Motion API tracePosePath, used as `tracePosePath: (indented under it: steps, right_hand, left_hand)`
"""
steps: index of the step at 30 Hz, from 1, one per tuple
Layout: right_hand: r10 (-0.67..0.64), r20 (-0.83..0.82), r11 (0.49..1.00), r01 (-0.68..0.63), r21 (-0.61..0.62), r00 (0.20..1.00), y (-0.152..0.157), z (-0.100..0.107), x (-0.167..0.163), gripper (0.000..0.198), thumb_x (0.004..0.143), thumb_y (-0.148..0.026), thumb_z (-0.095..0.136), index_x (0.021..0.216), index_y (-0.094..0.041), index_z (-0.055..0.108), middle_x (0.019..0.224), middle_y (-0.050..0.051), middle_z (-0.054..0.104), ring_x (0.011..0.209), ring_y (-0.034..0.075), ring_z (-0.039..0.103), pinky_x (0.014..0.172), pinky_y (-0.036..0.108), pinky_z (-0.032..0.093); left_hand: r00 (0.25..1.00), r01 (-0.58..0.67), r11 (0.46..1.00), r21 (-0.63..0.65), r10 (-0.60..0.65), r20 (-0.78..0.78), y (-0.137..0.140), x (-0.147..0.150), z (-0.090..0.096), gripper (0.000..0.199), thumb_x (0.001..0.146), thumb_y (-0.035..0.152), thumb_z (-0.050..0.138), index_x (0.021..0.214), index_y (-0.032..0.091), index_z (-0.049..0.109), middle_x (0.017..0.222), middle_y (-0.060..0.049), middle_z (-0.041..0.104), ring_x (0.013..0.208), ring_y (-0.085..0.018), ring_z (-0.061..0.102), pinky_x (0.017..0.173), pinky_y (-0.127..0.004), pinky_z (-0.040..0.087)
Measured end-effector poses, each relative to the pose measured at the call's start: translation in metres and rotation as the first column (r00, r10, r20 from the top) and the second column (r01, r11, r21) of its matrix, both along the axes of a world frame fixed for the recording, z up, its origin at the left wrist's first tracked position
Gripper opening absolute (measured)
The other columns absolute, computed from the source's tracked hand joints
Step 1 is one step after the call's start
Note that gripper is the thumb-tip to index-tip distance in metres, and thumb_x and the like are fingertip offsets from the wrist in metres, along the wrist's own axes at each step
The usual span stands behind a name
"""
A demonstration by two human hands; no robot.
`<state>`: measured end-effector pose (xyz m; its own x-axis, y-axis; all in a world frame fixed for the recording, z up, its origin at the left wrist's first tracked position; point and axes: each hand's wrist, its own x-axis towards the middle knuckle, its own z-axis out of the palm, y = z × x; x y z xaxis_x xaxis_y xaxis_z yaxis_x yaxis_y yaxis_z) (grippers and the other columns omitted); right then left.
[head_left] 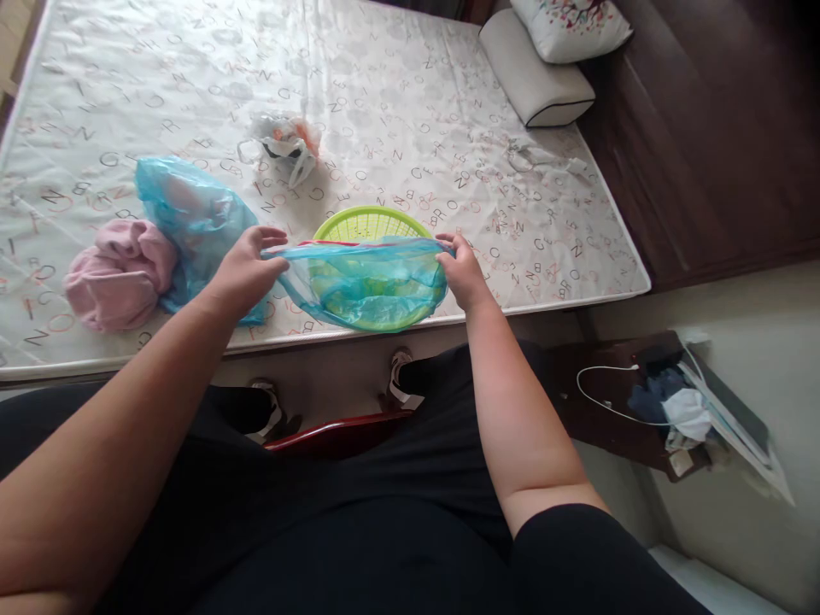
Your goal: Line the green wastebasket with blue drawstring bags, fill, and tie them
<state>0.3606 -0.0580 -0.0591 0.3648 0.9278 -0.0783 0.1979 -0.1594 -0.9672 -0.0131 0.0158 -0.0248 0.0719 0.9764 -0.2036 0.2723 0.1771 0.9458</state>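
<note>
A thin blue plastic bag point(384, 286) with a red edge is stretched between my hands at the mattress edge. My left hand point(253, 256) pinches one end of its rim, and my right hand point(458, 265) pinches the other. Through the sheer plastic shows a green slotted basket point(371, 218); its far rim stands out above the bag. Whether the basket is inside the bag or behind it I cannot tell. Left of my left hand lies a second blue plastic bag point(196, 218), with a folded pink cloth point(121, 273) against it.
The letter-printed mattress point(397, 111) carries a crumpled clear-and-orange plastic bag point(291, 145) and a grey bolster point(535, 73) with a white pillow point(573, 26). A dark headboard point(698, 120) rises at right. A red stool point(339, 434) is below me; a cluttered shelf point(602, 397) stands lower right.
</note>
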Motion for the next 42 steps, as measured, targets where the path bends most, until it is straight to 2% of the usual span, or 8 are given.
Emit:
tracePosePath:
  steps: [2, 6, 16, 22, 27, 33, 39, 42]
  right_hand:
    - [0.032, 0.072, 0.999, -0.032, 0.005, 0.997, -0.001, 0.003, -0.009, 0.026, 0.088, -0.037, 0.075, 0.112, -0.028, 0.071, 0.120, 0.005, 0.073, 0.112, 0.024, 0.066, 0.103, 0.038, 0.055]
    - [0.039, 0.224, 0.997, -0.054, 0.061, 0.974, -0.001, 0.013, -0.022, 0.025, 0.093, -0.048, 0.077, 0.089, -0.027, 0.065, 0.094, 0.003, 0.067, 0.098, 0.023, 0.062, 0.101, 0.039, 0.052]
    - [0.296, 0.388, 0.933, -0.351, 0.078, 0.873, -0.006, 0.042, -0.044, 0.016, 0.090, -0.022, 0.084, 0.099, -0.029, 0.072, 0.101, 0.003, 0.068, 0.097, 0.023, 0.061, 0.098, 0.041, 0.052]
    - [0.333, 0.605, 0.913, -0.407, -0.016, 0.723, -0.011, 0.051, -0.058, 0.005, 0.103, -0.027, 0.067, 0.098, -0.026, 0.070, 0.110, 0.006, 0.066, 0.091, 0.022, 0.059, 0.093, 0.040, 0.053]
    - [0.214, 0.597, 0.949, -0.310, 0.062, 0.773, -0.007, 0.048, -0.070, 0.013, 0.111, -0.037, 0.054, 0.108, -0.025, 0.061, 0.108, 0.007, 0.066, 0.096, 0.024, 0.062, 0.091, 0.039, 0.053]
    - [0.066, 0.410, 0.995, -0.093, 0.045, 0.910, 0.006, 0.035, -0.088, 0.018, 0.110, -0.039, 0.056, 0.098, -0.026, 0.052, 0.089, 0.001, 0.060, 0.084, 0.019, 0.059, 0.081, 0.035, 0.047]
    - [0.086, 0.049, 0.989, -0.079, -0.124, 0.995, 0.022, 0.027, -0.085, 0.020, 0.104, -0.042, 0.062, 0.096, -0.024, 0.055, 0.089, 0.000, 0.062, 0.074, 0.014, 0.055, 0.070, 0.030, 0.045]
    - [0.062, 0.069, 0.984, -0.050, -0.169, 0.996, 0.027, 0.025, -0.079, 0.011, 0.103, -0.034, 0.061, 0.100, -0.024, 0.058, 0.096, 0.001, 0.065, 0.076, 0.015, 0.058, 0.073, 0.030, 0.047]
  left_hand:
    - [0.991, 0.123, 0.992, 0.036, -0.124, 0.043, -0.003, 0.003, 0.000, 0.051, 0.071, 0.002, 0.080, 0.118, 0.019, 0.074, 0.123, -0.006, 0.076, 0.124, -0.024, 0.069, 0.102, -0.027, 0.055]
    - [0.970, 0.230, 0.967, 0.108, -0.219, -0.101, -0.008, 0.007, -0.002, 0.040, 0.074, 0.014, 0.089, 0.113, 0.022, 0.081, 0.122, -0.008, 0.074, 0.120, -0.026, 0.069, 0.110, -0.031, 0.056]
    - [0.914, 0.316, 0.929, 0.192, -0.243, -0.326, -0.007, -0.010, -0.011, 0.012, 0.078, 0.020, 0.090, 0.083, 0.025, 0.080, 0.141, -0.008, 0.069, 0.140, -0.034, 0.061, 0.134, -0.045, 0.038]
    - [0.888, 0.265, 0.931, 0.251, -0.134, -0.441, -0.012, -0.006, 0.003, 0.002, 0.094, 0.020, 0.073, 0.092, 0.021, 0.074, 0.107, -0.009, 0.072, 0.114, -0.029, 0.070, 0.114, -0.039, 0.050]
    - [0.777, 0.159, 0.970, 0.184, -0.008, -0.629, -0.014, -0.008, 0.024, 0.023, 0.106, 0.026, 0.057, 0.123, 0.016, 0.070, 0.101, -0.007, 0.069, 0.097, -0.024, 0.064, 0.097, -0.035, 0.049]
    - [0.844, 0.105, 0.994, 0.025, -0.076, -0.530, -0.008, -0.010, 0.019, 0.021, 0.099, 0.034, 0.066, 0.109, 0.016, 0.071, 0.085, -0.001, 0.067, 0.079, -0.018, 0.057, 0.076, -0.029, 0.042]
    - [0.974, 0.142, 0.961, -0.239, -0.178, -0.140, -0.004, -0.014, 0.000, 0.052, 0.065, 0.062, 0.092, 0.087, 0.020, 0.069, 0.072, -0.002, 0.065, 0.065, -0.017, 0.055, 0.061, -0.028, 0.040]
    - [0.984, 0.109, 0.958, -0.266, -0.142, -0.110, -0.005, -0.015, -0.009, 0.058, 0.056, 0.058, 0.096, 0.091, 0.021, 0.069, 0.074, -0.002, 0.067, 0.064, -0.018, 0.059, 0.059, -0.028, 0.041]
